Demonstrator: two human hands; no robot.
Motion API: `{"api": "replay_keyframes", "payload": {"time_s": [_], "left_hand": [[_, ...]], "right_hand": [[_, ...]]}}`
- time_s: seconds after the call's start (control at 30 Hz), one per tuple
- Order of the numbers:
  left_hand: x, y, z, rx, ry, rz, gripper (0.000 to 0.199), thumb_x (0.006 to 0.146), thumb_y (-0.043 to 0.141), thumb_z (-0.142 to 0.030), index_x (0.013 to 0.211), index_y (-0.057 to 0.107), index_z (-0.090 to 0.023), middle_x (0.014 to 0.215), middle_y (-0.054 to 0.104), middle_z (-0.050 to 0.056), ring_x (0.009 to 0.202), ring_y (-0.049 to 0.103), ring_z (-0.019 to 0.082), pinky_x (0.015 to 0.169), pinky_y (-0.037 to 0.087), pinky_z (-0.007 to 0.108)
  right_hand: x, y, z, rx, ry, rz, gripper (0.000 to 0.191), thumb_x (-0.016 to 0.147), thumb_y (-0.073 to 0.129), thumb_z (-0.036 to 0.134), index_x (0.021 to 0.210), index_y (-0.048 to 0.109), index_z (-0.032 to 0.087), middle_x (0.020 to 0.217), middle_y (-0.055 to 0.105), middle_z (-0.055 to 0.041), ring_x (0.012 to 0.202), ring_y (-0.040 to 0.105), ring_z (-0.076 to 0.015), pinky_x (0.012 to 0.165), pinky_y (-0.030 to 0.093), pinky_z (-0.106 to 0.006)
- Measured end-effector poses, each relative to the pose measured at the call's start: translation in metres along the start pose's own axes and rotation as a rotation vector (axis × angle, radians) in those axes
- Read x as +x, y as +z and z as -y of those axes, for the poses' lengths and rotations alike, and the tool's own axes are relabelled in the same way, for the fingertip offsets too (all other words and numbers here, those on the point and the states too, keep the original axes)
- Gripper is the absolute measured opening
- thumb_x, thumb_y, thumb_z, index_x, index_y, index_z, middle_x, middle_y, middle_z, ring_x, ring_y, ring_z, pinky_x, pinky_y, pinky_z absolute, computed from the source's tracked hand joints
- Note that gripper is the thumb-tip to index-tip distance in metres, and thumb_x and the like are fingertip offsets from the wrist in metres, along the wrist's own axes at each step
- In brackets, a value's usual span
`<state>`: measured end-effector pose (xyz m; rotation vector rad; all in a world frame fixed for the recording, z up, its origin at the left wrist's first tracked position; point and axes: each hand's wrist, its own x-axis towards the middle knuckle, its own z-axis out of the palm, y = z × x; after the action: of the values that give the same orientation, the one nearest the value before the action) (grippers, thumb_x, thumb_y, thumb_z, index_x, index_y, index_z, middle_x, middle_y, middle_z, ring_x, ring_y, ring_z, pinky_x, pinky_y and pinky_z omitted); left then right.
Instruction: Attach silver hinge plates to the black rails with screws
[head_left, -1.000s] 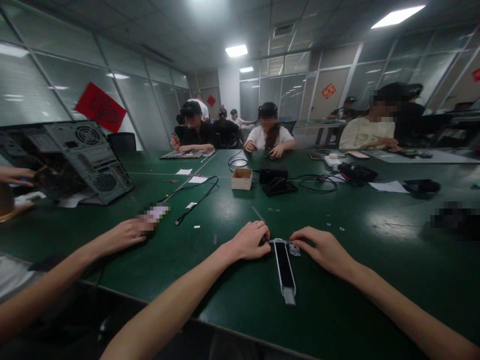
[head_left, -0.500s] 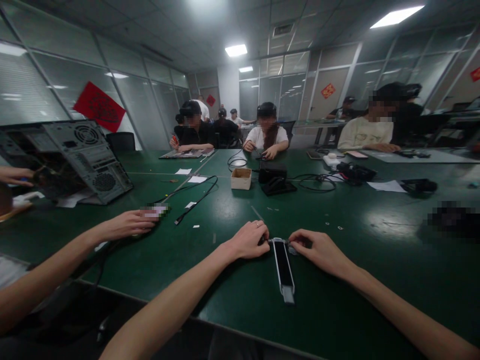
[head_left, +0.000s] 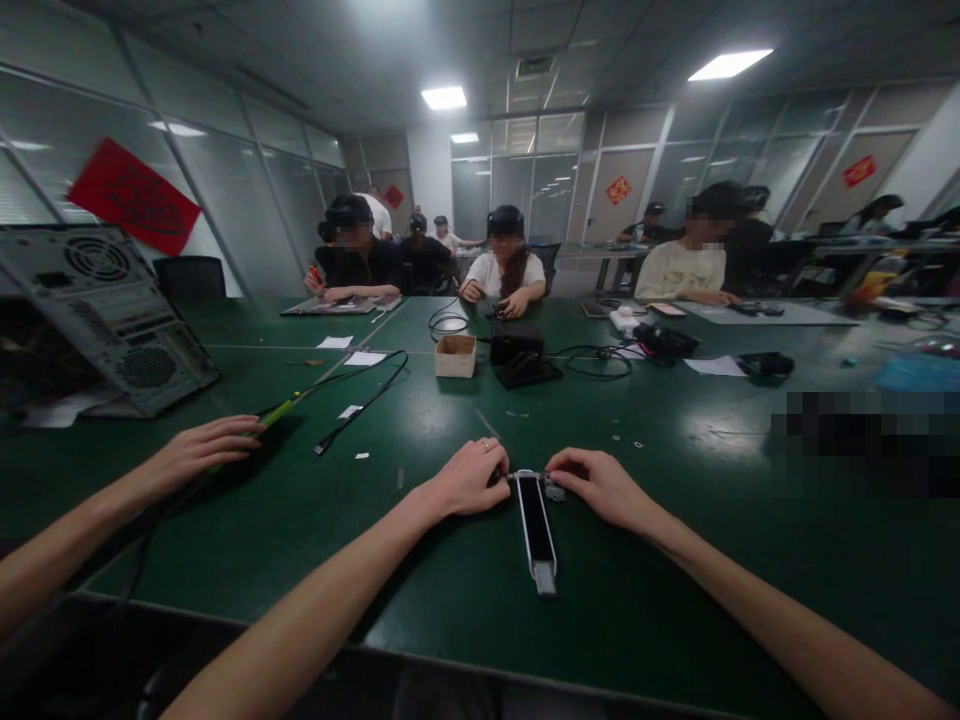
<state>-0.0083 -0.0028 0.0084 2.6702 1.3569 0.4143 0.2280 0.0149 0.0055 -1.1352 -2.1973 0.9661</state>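
Note:
A narrow device with a black face and a white frame (head_left: 536,525) lies on the green table (head_left: 450,610), with a pale grey end toward me. At its far end, on the left, my left hand (head_left: 471,478) is closed with a dark small part between thumb and fingers. My right hand (head_left: 596,485) pinches at the right side of that same end, beside a small grey piece (head_left: 555,490). What exactly its fingertips hold is too small to tell.
A co-worker's hand (head_left: 214,442) touches a green object at the left, near a computer case (head_left: 142,330). Ahead are a black cable (head_left: 367,402), a small box (head_left: 455,358) and a black stand (head_left: 525,370). Several people sit across the table.
The view has turned slightly right, so things appear further left. Both my hands keep their places at the device. The co-worker's hand at the left now rests on something green.

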Motion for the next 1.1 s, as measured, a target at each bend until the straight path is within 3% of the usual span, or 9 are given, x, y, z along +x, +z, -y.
{"api": "replay_keyframes", "payload": {"time_s": [0.3,0.63,0.83,1.0,1.1], "left_hand": [[0.000,-0.003,-0.002,-0.017,-0.016,0.019,0.007,0.082,0.050,-0.023,0.085,0.052,-0.017,0.088,0.056,0.004,0.081,0.053,0.019,0.073,0.042,0.030],[0.000,0.000,0.001,-0.010,-0.010,0.016,0.006,0.081,0.050,-0.022,0.084,0.052,-0.017,0.087,0.055,0.004,0.081,0.052,0.018,0.074,0.043,0.029],[0.000,0.002,0.001,-0.018,-0.014,-0.005,0.005,0.080,0.051,-0.020,0.083,0.052,-0.017,0.086,0.055,0.004,0.082,0.052,0.019,0.074,0.043,0.029],[0.001,0.001,0.001,-0.018,-0.017,-0.006,0.006,0.081,0.050,-0.021,0.084,0.053,-0.017,0.087,0.056,0.004,0.081,0.052,0.019,0.075,0.043,0.030],[0.000,-0.001,0.001,-0.011,-0.015,-0.005,0.007,0.081,0.051,-0.022,0.084,0.054,-0.017,0.087,0.056,0.004,0.081,0.052,0.019,0.075,0.042,0.030]], "right_hand": [[0.004,0.003,-0.004,0.053,0.079,-0.004,0.019,0.084,0.058,0.030,0.093,0.068,0.017,0.091,0.069,-0.0037,0.082,0.062,-0.0169,0.074,0.048,-0.030],[0.001,0.004,-0.003,-0.144,-0.184,-0.073,0.014,0.087,0.055,0.025,0.094,0.065,0.019,0.094,0.065,-0.0037,0.087,0.059,-0.0173,0.078,0.046,-0.031],[0.004,0.008,-0.004,-0.044,-0.062,0.003,0.017,0.088,0.055,0.028,0.097,0.065,0.019,0.089,0.066,-0.0026,0.077,0.059,-0.0160,0.068,0.046,-0.028],[0.002,0.006,-0.001,-0.158,-0.164,-0.017,0.016,0.089,0.054,0.027,0.098,0.065,0.020,0.097,0.065,-0.0038,0.088,0.058,-0.0176,0.077,0.046,-0.031],[0.001,-0.008,0.001,-0.269,-0.221,0.012,0.019,0.090,0.053,0.031,0.101,0.064,0.020,0.099,0.065,-0.0051,0.090,0.058,-0.0190,0.080,0.046,-0.033]]}}
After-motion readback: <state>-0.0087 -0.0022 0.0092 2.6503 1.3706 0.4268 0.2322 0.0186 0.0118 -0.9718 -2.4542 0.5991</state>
